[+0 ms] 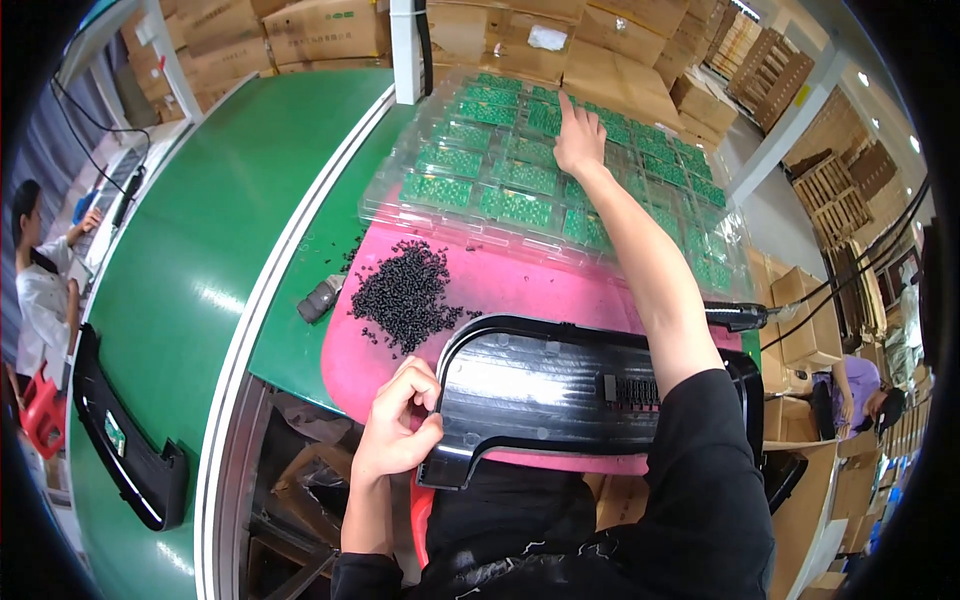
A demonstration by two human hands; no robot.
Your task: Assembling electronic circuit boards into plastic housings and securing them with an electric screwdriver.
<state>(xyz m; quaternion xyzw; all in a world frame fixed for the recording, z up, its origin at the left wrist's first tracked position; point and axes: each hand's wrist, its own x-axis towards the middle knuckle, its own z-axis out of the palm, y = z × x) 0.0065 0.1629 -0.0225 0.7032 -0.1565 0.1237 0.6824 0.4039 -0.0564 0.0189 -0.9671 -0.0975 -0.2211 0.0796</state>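
Note:
A long black plastic housing (545,385) lies hollow side up in front of me on a pink mat (500,262). My left hand (400,418) is closed at its left end, curled fingers and thumb against the rim; whether something small is also inside the fist is hidden. My right arm stretches over the housing, and my right hand (580,140) is at the far rows of green circuit boards (520,207) in clear plastic trays (375,205). Its index finger points forward and the others are loosely bent, with no board visible in them. Small black parts (405,298), perhaps screws, are heaped left of the housing.
A black corded tool (735,316) lies right of the housing. A dark fitting (320,298) sits by the mat's left edge. Another black housing (125,440) with a board rests on the green conveyor (230,230). Co-workers (45,280) sit left and right (862,395). Cartons (330,30) stand behind.

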